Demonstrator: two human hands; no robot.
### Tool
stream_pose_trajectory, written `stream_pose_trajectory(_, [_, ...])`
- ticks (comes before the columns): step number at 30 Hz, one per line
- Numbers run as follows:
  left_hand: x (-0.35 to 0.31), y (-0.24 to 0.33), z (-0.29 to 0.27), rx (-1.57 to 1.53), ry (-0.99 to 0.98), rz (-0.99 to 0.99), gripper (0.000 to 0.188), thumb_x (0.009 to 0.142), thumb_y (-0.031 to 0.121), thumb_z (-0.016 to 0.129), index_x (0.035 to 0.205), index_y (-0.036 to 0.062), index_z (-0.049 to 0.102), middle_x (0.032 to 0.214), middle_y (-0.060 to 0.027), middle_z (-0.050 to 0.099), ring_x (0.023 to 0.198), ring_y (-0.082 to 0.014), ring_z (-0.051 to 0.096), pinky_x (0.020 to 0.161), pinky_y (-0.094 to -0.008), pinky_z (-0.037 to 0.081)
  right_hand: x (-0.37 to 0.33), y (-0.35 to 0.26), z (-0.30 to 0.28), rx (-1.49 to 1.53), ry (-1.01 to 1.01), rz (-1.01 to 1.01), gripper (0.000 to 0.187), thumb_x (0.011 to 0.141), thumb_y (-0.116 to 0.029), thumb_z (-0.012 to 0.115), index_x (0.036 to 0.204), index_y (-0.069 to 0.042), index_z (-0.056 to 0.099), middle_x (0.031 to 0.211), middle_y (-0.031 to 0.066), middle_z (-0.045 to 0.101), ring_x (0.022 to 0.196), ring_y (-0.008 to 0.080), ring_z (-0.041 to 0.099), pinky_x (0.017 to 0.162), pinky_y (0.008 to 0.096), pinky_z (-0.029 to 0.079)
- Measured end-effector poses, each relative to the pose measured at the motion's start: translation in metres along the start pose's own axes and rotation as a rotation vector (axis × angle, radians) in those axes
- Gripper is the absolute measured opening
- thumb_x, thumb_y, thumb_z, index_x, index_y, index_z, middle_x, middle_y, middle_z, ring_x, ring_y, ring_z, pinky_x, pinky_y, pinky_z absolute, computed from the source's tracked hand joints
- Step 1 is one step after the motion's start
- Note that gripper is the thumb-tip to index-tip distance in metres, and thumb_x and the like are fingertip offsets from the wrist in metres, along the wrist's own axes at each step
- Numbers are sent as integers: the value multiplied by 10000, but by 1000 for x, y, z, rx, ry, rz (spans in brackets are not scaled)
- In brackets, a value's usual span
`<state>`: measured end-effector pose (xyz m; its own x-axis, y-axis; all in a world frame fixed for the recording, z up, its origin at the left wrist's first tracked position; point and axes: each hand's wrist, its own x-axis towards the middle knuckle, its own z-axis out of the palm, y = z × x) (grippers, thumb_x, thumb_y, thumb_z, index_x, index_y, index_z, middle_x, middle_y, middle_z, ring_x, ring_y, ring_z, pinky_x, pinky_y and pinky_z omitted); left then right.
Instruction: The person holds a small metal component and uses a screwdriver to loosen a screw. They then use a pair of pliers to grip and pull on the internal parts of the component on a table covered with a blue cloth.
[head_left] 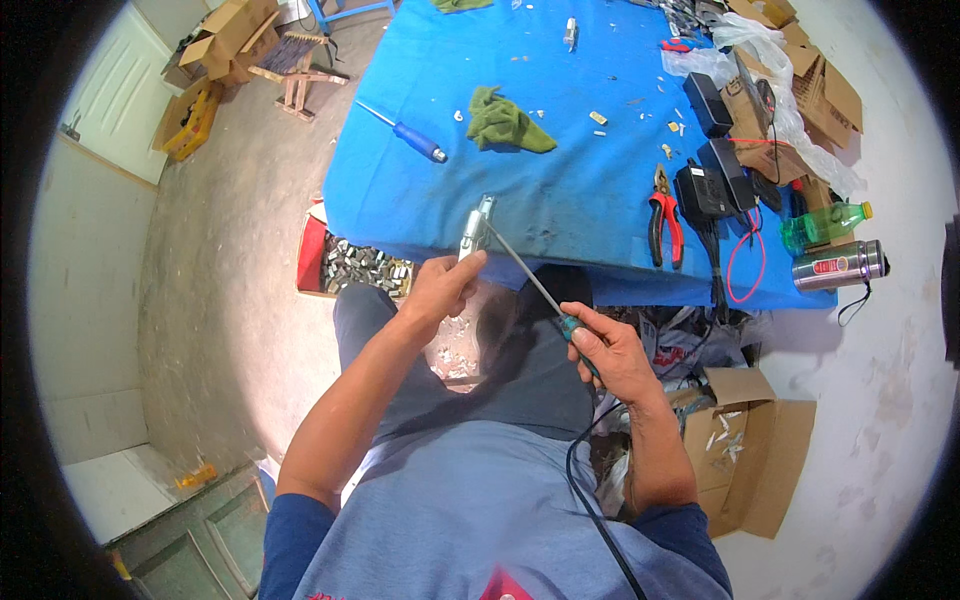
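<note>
My left hand (441,291) is closed round a silvery metal piece (471,236), held up at the table's near edge. Its exact kind I cannot make out. In my right hand (613,352) is a screwdriver (532,277) with a dark green handle. Its long shaft slants up and left, and the tip meets or nearly meets the upper part of the metal piece. On the table (400,200), a blue-handled screwdriver (408,132) lies to the far left of my hands. A crumpled green cloth (505,122) lies beyond the metal piece.
Red-handled pliers (665,217), black power adapters (704,190), a green bottle (826,226) and a steel flask (838,266) lie on the right. A box of metal parts (365,268) stands below the table's left corner. A black cable (575,480) crosses my lap. An open carton (745,450) sits lower right.
</note>
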<state>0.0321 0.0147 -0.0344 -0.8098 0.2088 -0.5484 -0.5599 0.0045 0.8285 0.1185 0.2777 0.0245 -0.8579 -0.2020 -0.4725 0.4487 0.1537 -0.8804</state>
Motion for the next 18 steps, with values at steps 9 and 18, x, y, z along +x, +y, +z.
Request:
stream_pose_trajectory(9, [3, -2, 12, 502, 198, 206, 471, 895, 419, 654, 817, -44, 685, 644, -16, 576, 581, -122, 506, 545, -327, 394, -5, -1, 1, -76, -9, -70, 401, 1001, -210, 572, 1389, -109, 564, 813, 1, 629, 579, 42, 548, 476, 187, 406])
stream_pose_trajectory(18, [5, 2, 15, 328, 145, 110, 424, 880, 395, 667, 788, -19, 664, 639, -16, 567, 585, -104, 504, 534, -298, 385, -5, 0, -5, -30, -17, -19, 398, 999, -220, 570, 1377, -95, 576, 769, -1, 594, 572, 50, 538, 526, 207, 446])
